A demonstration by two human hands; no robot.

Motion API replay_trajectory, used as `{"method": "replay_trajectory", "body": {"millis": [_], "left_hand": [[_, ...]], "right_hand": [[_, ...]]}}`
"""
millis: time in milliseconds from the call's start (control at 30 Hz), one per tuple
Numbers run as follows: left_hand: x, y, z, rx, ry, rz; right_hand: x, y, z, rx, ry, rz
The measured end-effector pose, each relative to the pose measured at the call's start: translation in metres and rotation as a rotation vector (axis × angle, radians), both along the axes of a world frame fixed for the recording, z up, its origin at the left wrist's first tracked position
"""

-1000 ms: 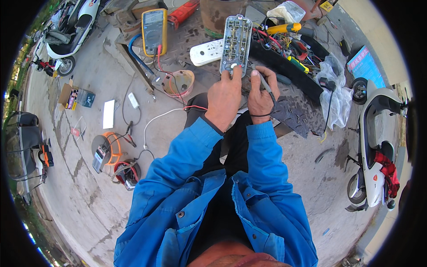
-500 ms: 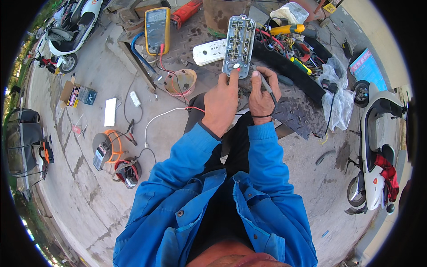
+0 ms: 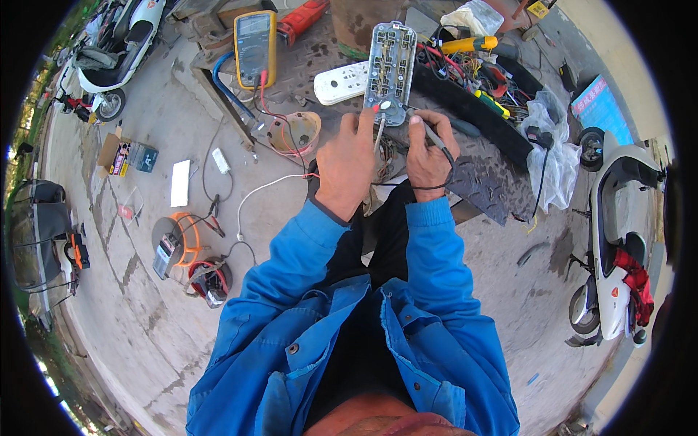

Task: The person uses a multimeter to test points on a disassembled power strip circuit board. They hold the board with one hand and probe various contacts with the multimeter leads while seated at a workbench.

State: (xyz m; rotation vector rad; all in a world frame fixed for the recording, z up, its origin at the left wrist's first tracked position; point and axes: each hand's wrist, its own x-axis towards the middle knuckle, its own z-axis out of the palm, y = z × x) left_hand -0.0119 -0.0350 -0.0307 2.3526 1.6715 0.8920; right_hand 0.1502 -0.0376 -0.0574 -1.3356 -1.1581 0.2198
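Observation:
An opened power strip [image 3: 390, 69] lies on the bench ahead of me, its grey casing showing rows of metal contacts. At its near end sit a white round piece [image 3: 385, 105] and a small red piece [image 3: 376, 108], with a pale cord [image 3: 380, 132] running toward me. My left hand [image 3: 345, 166] is just left of that cord, fingers apart, with nothing seen in them. Between thumb and fingers of my right hand [image 3: 429, 154] is a dark pen-shaped probe [image 3: 436, 138], trailing a black cable; its tip points at the strip's near end.
Left of the strip lies a white socket cover [image 3: 342, 83]. A yellow multimeter [image 3: 255, 51] with red and black leads stands farther left, above a plastic bowl [image 3: 294, 134]. Tools and wires fill a black tray [image 3: 476, 112] on the right. Scooters [image 3: 614, 254] stand around.
My left hand has drawn back toward me and to the left, off the strip's near end, uncovering the red piece and pale cord. The right hand stays nearly in place.

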Motion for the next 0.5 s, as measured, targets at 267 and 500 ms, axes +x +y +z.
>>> {"method": "replay_trajectory", "body": {"millis": [267,500], "left_hand": [[0.0006,0.0031,-0.0045,0.050,-0.018,0.024],[-0.0045,0.0017,-0.0012,0.054,-0.026,0.042]], "right_hand": [[-0.0017,0.0057,0.0009,0.005,0.013,0.026],[-0.0043,0.0027,0.0031,-0.009,0.070,0.045]]}}
